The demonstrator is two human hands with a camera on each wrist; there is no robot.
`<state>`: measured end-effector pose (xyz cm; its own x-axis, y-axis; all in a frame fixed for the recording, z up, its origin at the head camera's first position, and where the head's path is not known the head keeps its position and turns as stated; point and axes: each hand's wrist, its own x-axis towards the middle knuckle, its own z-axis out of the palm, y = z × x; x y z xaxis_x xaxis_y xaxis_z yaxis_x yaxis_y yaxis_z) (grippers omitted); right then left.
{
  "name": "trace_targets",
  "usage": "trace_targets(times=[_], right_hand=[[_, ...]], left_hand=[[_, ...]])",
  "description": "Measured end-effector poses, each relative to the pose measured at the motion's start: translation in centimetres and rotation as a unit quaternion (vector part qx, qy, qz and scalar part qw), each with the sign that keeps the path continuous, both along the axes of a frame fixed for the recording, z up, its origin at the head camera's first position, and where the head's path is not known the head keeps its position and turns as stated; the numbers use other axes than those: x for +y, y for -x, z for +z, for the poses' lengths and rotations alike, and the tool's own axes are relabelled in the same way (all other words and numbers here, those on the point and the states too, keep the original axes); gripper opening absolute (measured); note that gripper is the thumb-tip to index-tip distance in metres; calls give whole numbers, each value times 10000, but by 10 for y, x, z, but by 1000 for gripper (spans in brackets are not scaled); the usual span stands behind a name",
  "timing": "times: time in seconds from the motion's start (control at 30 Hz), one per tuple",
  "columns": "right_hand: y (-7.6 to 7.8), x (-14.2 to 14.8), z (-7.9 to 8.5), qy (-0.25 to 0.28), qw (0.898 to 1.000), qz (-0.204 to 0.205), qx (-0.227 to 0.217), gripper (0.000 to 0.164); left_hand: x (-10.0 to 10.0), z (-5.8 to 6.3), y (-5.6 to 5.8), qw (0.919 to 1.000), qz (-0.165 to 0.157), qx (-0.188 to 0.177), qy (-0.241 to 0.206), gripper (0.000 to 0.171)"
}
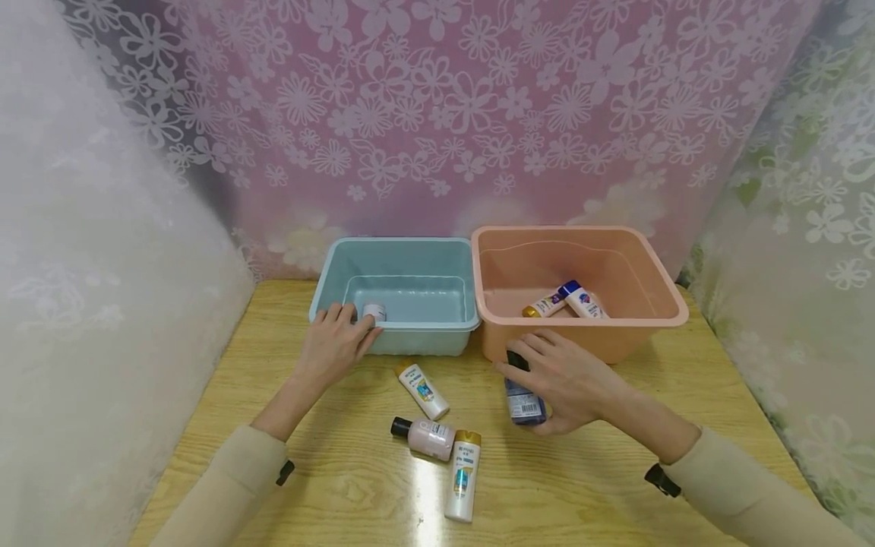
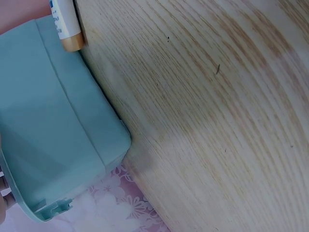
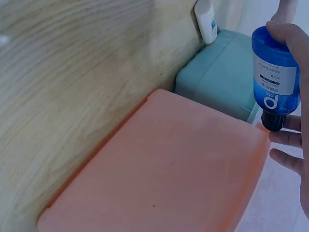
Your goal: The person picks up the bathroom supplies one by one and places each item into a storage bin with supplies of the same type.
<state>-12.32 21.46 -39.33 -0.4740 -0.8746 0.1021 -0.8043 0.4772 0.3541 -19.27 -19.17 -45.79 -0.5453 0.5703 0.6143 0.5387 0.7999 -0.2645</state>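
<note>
Blue, broad-bodied plastic bottle with black cap [image 1: 525, 405]: positioned just before the peach rectangular plastic basin [image 1: 615, 335]. Beside that stands the smaller light-blue rectangular plastic basin [image 1: 431, 341]. My left grip [image 1: 333, 346] lies over its front rim; I cannot tell whether it clamps. My right grip [image 1: 566, 380] encloses the bottle.

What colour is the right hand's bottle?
The bottle is blue, best seen in the right wrist view.

Forearms [image 1: 652, 422] reach forward, left hand [image 1: 336, 339] and right hand [image 1: 570, 378] both curled.
</note>
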Motion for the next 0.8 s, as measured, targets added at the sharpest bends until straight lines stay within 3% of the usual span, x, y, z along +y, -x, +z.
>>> trace_targets(times=[0.2, 0.4, 0.8], right_hand=[[6, 5, 12, 236, 9991, 59, 356, 97], [12, 11, 25, 520, 9964, 82, 667, 97], [27, 22, 43, 736, 9931, 22, 908, 103]], left_hand=[[-1, -1, 1, 10000, -18, 37, 3, 36], [0, -1, 1, 9999, -13, 113, 42, 40], [0, 0, 1, 9999, 8, 125, 56, 45]])
